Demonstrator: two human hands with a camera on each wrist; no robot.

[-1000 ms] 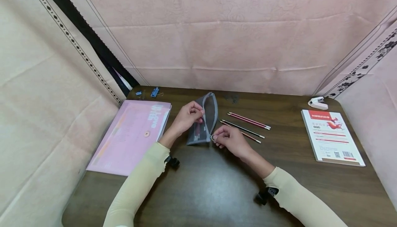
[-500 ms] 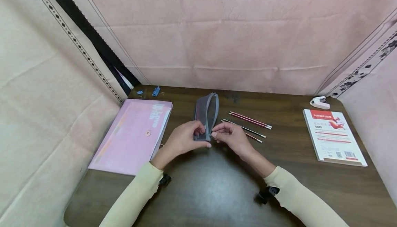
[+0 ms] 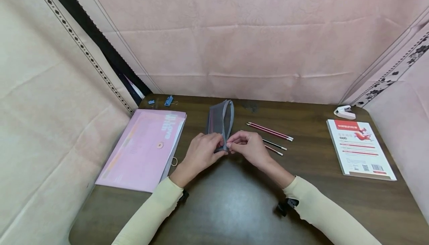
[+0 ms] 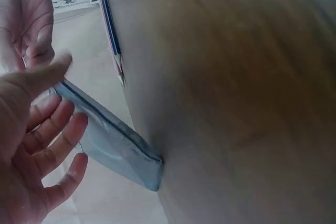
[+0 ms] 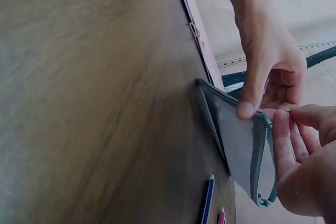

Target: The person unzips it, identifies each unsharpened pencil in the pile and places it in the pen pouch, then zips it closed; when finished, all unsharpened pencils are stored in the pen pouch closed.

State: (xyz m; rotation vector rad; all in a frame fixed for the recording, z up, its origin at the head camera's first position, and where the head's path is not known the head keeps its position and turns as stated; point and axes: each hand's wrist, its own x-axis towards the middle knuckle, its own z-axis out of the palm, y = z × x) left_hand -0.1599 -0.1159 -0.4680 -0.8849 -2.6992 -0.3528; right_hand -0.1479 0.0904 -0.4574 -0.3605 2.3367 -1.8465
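Observation:
A grey translucent zip pouch (image 3: pixel 215 121) stands on edge on the table, its zip side gaping toward the right. At its near end my left hand (image 3: pixel 202 149) holds the corner, with thumb and fingers on either side. My right hand (image 3: pixel 248 146) pinches the zip's near end between thumb and forefinger; the pull is hidden by the fingertips. In the right wrist view the left thumb presses on the pouch (image 5: pixel 236 137) beside the zip. Red pencils (image 3: pixel 269 131) and a dark pencil (image 3: pixel 275 144) lie just right of the pouch, partly behind the right hand.
A pink folder (image 3: pixel 140 152) with a button and string loop lies at left. Blue binder clips (image 3: pixel 168 101) sit behind it. On the right are a white book (image 3: pixel 361 150) and a small white stapler (image 3: pixel 344 112). Pink cloth (image 3: pixel 234 51) walls the table's back.
My left hand has come down from the pouch's upper side to its near corner, beside the right hand. The pouch has turned slightly more upright, and its opening looks narrower.

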